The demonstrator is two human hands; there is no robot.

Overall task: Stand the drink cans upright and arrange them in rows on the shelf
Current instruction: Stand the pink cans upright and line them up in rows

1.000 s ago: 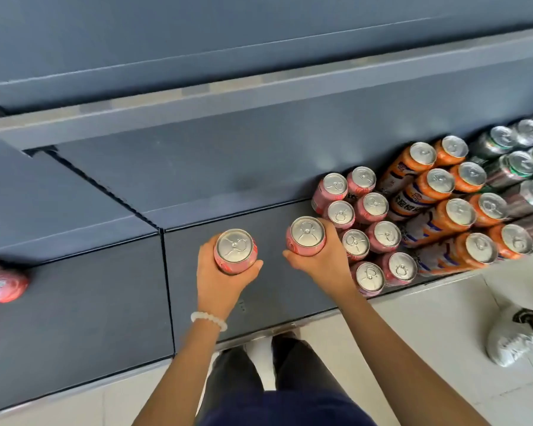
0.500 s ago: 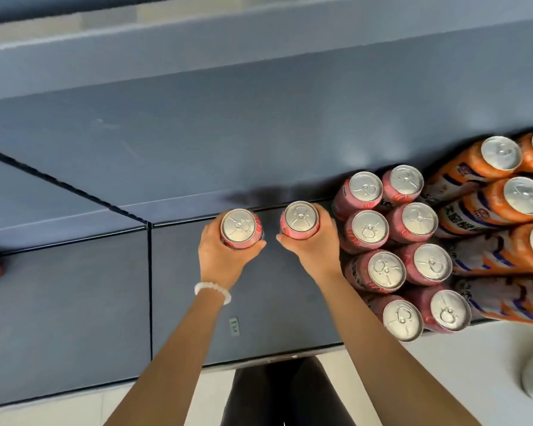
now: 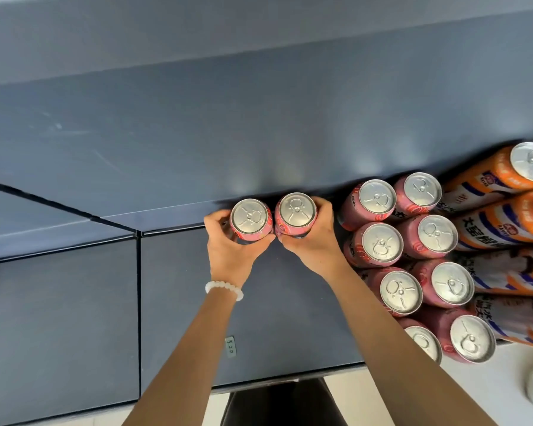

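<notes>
You've got your left hand (image 3: 231, 256) wrapped round one pink can (image 3: 250, 220) and your right hand (image 3: 314, 241) round another (image 3: 296, 214), both upright, left of the pink can rows (image 3: 413, 250) on the shelf (image 3: 259, 318).

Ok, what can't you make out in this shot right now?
- Head view: whether the two held cans touch the shelf; their bases are hidden by the left hand and right hand.
- Orange cans: cut off by the right edge.
- Shelf tag: print too small.
</notes>
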